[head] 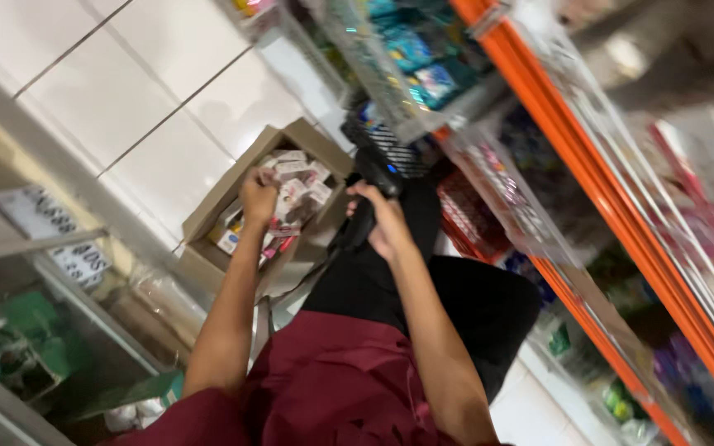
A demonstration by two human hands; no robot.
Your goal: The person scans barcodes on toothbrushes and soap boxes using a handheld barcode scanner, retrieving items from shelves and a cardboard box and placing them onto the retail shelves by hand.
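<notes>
Scanner [371, 192] upright, nose toward carton [208, 216]

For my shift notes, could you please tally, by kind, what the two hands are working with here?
Cardboard boxes: 1
Handheld scanners, black: 1, held in the right hand
Small packets in the box: too blurred to count; the left hand rests on them
Total countable: 2

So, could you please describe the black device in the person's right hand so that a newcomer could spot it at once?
Start at the orange shelving on the right, then look down to the open cardboard box of small packets on the white tiled floor. Just right of the box, the right hand grips a black handheld device with a pistol-like handle. It is the only solid black tool among colourful packets.
</notes>
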